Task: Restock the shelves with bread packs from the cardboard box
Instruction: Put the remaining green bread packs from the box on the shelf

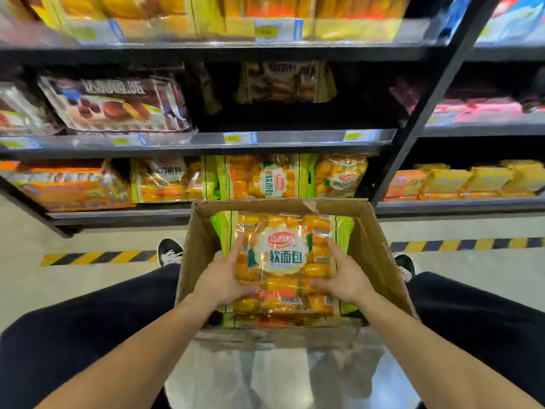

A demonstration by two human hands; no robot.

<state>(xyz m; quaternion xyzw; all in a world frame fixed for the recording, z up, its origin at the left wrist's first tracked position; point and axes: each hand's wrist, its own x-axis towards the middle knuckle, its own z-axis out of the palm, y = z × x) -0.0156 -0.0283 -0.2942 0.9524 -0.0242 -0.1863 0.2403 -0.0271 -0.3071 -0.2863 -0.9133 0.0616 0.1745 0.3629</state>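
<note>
Two hands, left (223, 278) and right (343, 279), clasping soft, light, crinkly bread pack (283, 261) between them; best gripped at side edges

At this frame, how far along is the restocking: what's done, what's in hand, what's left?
Done: several matching orange-and-green bread packs already stand on the bottom shelf. In hand: the left hand and right hand grip the top clear bread pack inside the brown cardboard box, not yet lifted out. Left: shelving it; at least one more pack shows underneath.
</note>
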